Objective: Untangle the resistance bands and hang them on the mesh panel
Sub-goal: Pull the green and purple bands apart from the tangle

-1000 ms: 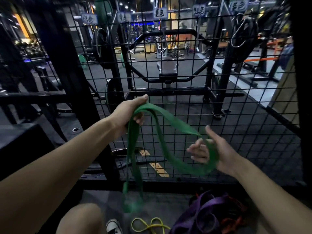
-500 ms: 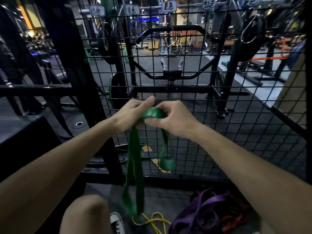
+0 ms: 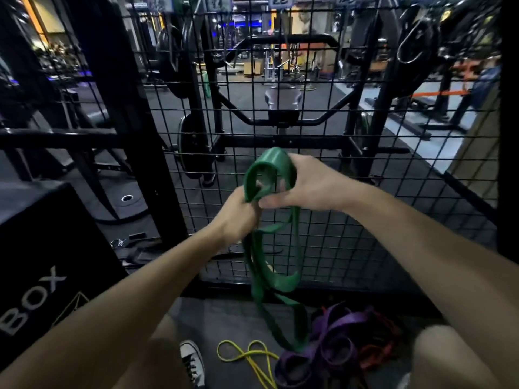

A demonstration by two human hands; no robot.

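I hold a wide green resistance band (image 3: 276, 276) in front of the black mesh panel (image 3: 351, 220). My right hand (image 3: 306, 183) grips the folded top loop of the band. Just below and to the left, my left hand (image 3: 238, 217) grips the gathered strands. The rest of the green band hangs down in loops toward the floor. A tangle of purple bands (image 3: 328, 343) lies on the floor beneath, with red bands (image 3: 382, 349) beside it. A thin yellow band (image 3: 250, 360) lies on the floor to the left of them.
A black plyo box (image 3: 50, 262) marked BOX stands at the left. A thick black upright post (image 3: 123, 108) borders the mesh on its left. My white sneaker (image 3: 193, 363) and both knees are at the bottom. Gym racks and weight plates stand behind the mesh.
My right hand came from the far loop to the top of the band beside my left hand. My left hand then slid down to grip the strands below, and both hands shifted right.
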